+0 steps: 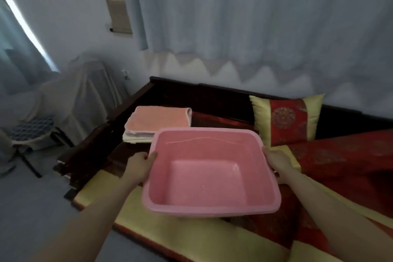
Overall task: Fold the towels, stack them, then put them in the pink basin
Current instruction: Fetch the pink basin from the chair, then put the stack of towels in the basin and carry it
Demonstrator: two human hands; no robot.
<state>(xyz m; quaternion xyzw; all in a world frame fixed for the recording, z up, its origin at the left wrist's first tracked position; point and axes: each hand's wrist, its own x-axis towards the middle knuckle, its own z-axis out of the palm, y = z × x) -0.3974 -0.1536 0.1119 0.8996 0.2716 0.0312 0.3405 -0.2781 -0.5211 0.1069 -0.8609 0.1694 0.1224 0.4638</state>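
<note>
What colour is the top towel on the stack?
Salmon pink; the top towel shows best in the head view.

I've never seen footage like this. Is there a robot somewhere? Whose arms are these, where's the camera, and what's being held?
There is no robot here. A person wears a wide-angle camera on the head, so you look down along their own arms. The left hand and right hand grip opposite rims of the pink basin, which is empty. Behind it, a stack of folded towels lies on the red-and-yellow bench, not yet in the basin. A cushion leans at the back.
</note>
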